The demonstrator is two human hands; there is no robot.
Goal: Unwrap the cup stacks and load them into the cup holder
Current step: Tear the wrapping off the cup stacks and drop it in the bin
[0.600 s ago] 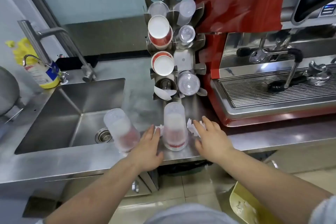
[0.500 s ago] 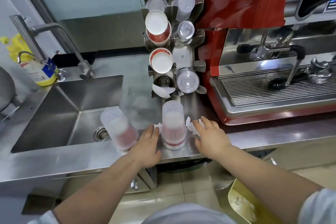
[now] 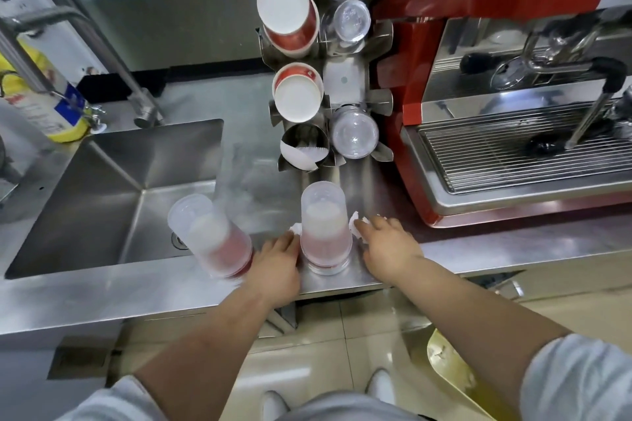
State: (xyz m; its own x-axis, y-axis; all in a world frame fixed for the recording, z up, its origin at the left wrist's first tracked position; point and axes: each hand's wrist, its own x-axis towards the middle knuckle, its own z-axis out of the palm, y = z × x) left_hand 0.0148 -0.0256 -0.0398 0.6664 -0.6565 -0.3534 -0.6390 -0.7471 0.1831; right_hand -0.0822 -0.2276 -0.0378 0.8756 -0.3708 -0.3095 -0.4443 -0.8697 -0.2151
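Your left hand [image 3: 277,260] and right hand [image 3: 388,249] sit low on the steel table [image 3: 102,287], one on each side of a wrapped cup stack [image 3: 325,227] that stands upright near the front edge. Both sets of fingers are spread loosely and flat — neither closes around anything. The left fingers touch the stack's base on its left side; the right fingertips rest on a crumpled bit of white wrap [image 3: 355,227] just beside the stack's right side. A second wrapped cup stack [image 3: 210,236] stands just left of your left hand, tilted away toward the sink [image 3: 113,191]; its wrap is cloudy, with red cups showing through at the bottom. Behind the upright stack, the cup holder [image 3: 342,85] rises against the red espresso machine [image 3: 496,79] — red paper cups fill its left slots, clear cups its right ones, and the lowest left slot looks nearly bare.
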